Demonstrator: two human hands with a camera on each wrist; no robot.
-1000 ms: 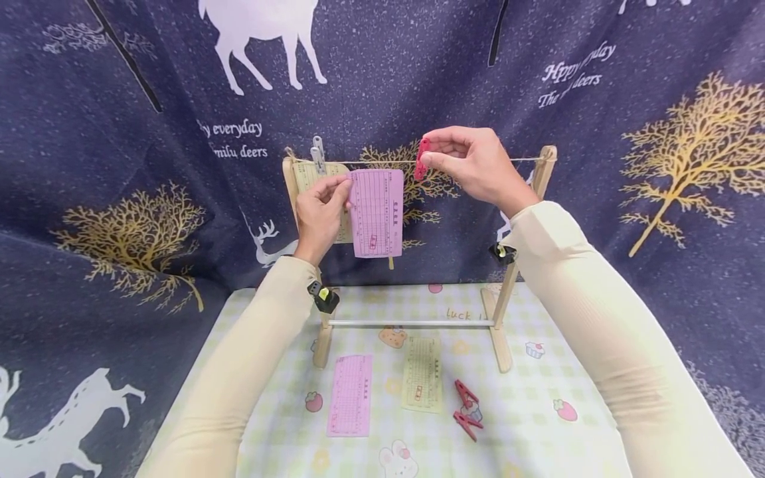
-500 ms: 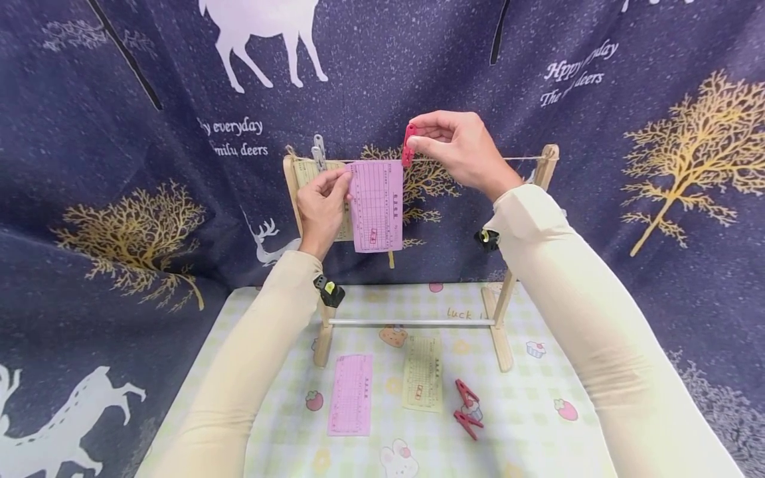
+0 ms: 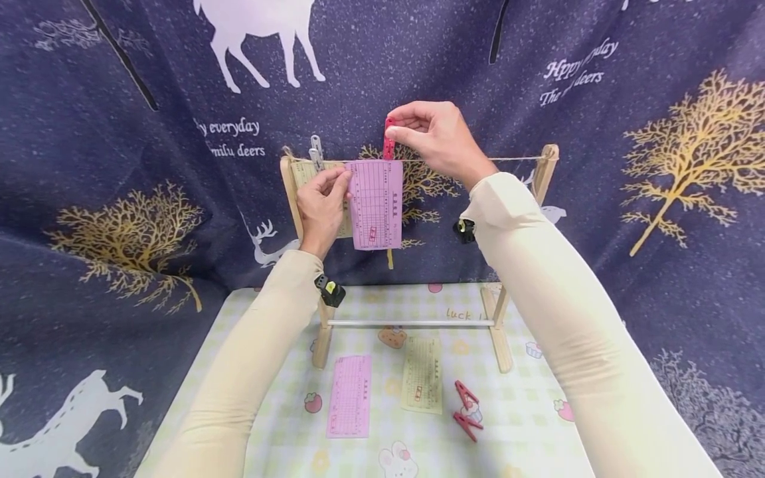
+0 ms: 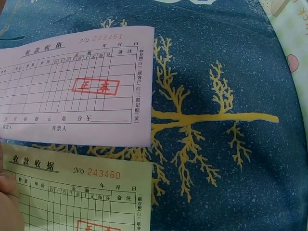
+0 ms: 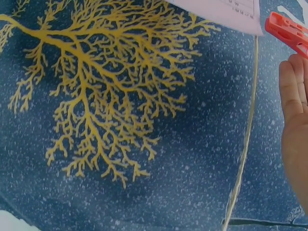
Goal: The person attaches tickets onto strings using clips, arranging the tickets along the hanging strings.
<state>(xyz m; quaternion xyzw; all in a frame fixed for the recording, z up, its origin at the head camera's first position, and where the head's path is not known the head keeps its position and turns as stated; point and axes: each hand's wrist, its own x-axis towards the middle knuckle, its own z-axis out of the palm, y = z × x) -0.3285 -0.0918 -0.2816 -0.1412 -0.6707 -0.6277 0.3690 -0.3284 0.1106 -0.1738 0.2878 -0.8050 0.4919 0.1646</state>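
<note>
A pink receipt slip (image 3: 376, 206) hangs upright at the string (image 3: 460, 160), its upper left edge pinched by my left hand (image 3: 321, 206). Between thumb and fingers my right hand (image 3: 439, 136) pinches a red clothespin (image 3: 389, 138), which points down right at the slip's top edge. In the right wrist view the clothespin (image 5: 288, 32) sits near the corner of the pink slip (image 5: 231, 12), beside the string. A yellow receipt slip (image 3: 307, 174) hangs at the left end, partly behind my left hand, under a grey clothespin (image 3: 317, 153). The left wrist view shows both slips' printed faces.
A wooden frame (image 3: 542, 174) carries the string, with a white rod (image 3: 412, 323) low across it. On the checked tablecloth (image 3: 514, 425) lie another pink slip (image 3: 349, 398), a yellow slip (image 3: 422, 375) and red clothespins (image 3: 466, 410). A dark patterned cloth (image 3: 418, 60) hangs behind.
My right hand has moved left and up with the red clothespin, from right of the pink slip to over its top edge. The pink slip has risen slightly to the string.
</note>
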